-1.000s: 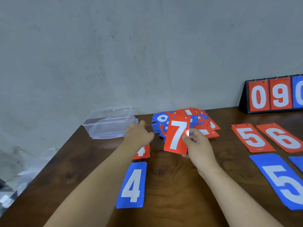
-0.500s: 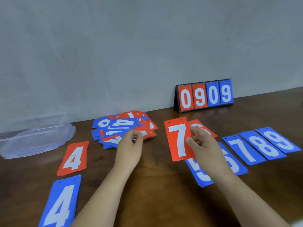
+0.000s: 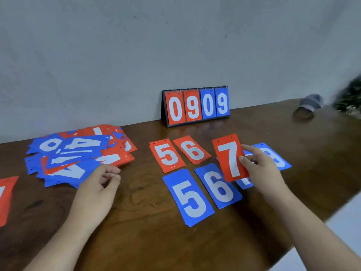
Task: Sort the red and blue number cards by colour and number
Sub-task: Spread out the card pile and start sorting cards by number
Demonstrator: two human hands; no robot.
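Observation:
My right hand (image 3: pixel 261 171) pinches a red 7 card (image 3: pixel 229 156) by its right edge, held just above the blue cards on the right. Flat on the table lie a red 5 (image 3: pixel 167 155) and a red 6 (image 3: pixel 192 149), with a blue 5 (image 3: pixel 188 196) and a blue 6 (image 3: pixel 217 185) in front of them. A blue 9 (image 3: pixel 279 159) shows behind my right hand; another blue card under the 7 is mostly hidden. My left hand (image 3: pixel 97 190) rests loosely curled, holding nothing, at the near edge of the mixed pile of red and blue cards (image 3: pixel 78 153).
A small flip scoreboard (image 3: pixel 196 106) reading 0909 stands against the wall at the back. A red card (image 3: pixel 5 196) is cut off at the left edge. A blurred grey object (image 3: pixel 310 102) lies at the far right. The table edge (image 3: pixel 322 225) runs diagonally at right.
The view has swung right. My right hand has carried the red 7 rightward, past the red 6, over the blue cards. My left hand has drawn back from the pile.

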